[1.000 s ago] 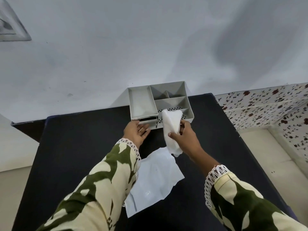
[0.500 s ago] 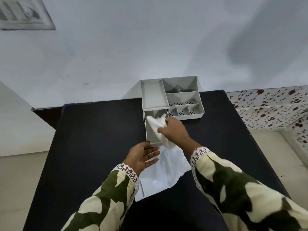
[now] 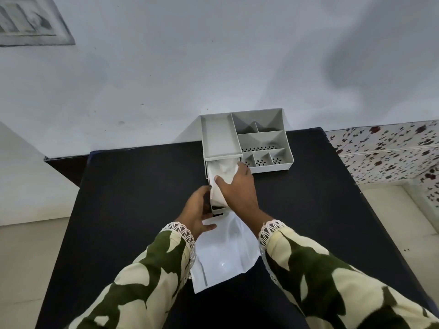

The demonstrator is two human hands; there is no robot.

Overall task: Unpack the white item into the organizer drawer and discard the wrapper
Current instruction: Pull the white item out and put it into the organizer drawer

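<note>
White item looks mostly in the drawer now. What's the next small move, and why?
Probably lift the right hand off the white item and let the left hand, at the drawer front, push it shut. The item already lies inside the pulled-out drawer, while the wrapper waits on the table.

grey organizer (image 3: 219,138), black table (image 3: 133,186) — white wrapper (image 3: 225,257)

1. A black table (image 3: 133,210) stands against a pale grey wall (image 3: 213,67) — smudged, evenly lit.
2. Floral-patterned tiles (image 3: 384,153) run at right; a framed vent (image 3: 31,22) sits upper left.
</note>
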